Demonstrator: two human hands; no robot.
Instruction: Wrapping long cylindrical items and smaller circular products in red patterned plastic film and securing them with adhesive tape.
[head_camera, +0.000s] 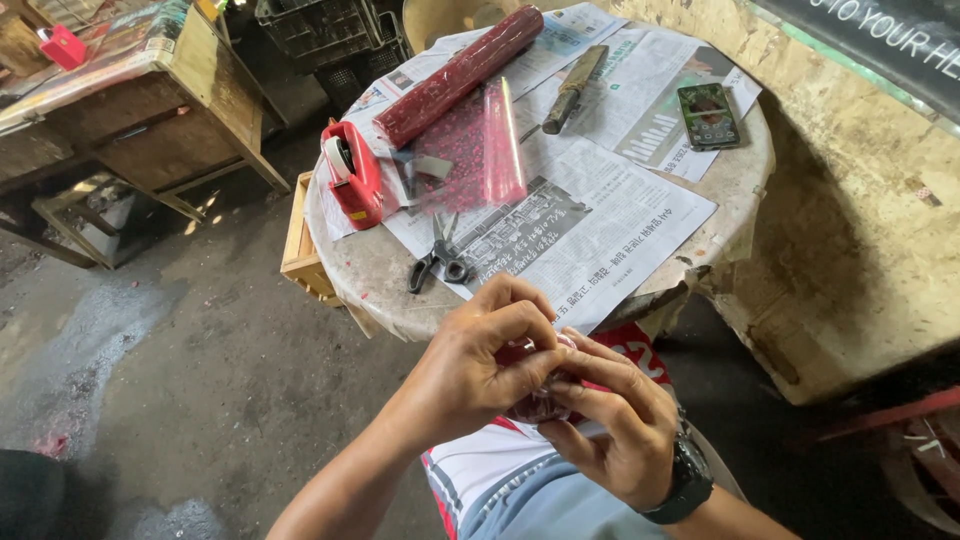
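Both hands were closed on one small red-wrapped bundle (540, 400), held over the lap: the left hand (480, 365) pinched its top while the right hand (620, 430) cradled it from below, probably to keep the wrap taut. Ahead of the fingers lay scissors (438, 260), a tape dispenser (352, 175) and the film roll (458, 75), all within reach.

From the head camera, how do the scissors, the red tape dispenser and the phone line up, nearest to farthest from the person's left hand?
Measured from the left hand:
1. Scissors, on the near edge of the round table, just beyond the hand.
2. Red tape dispenser, at the table's left edge, farther up.
3. Phone, on the newspaper at the table's far right side.
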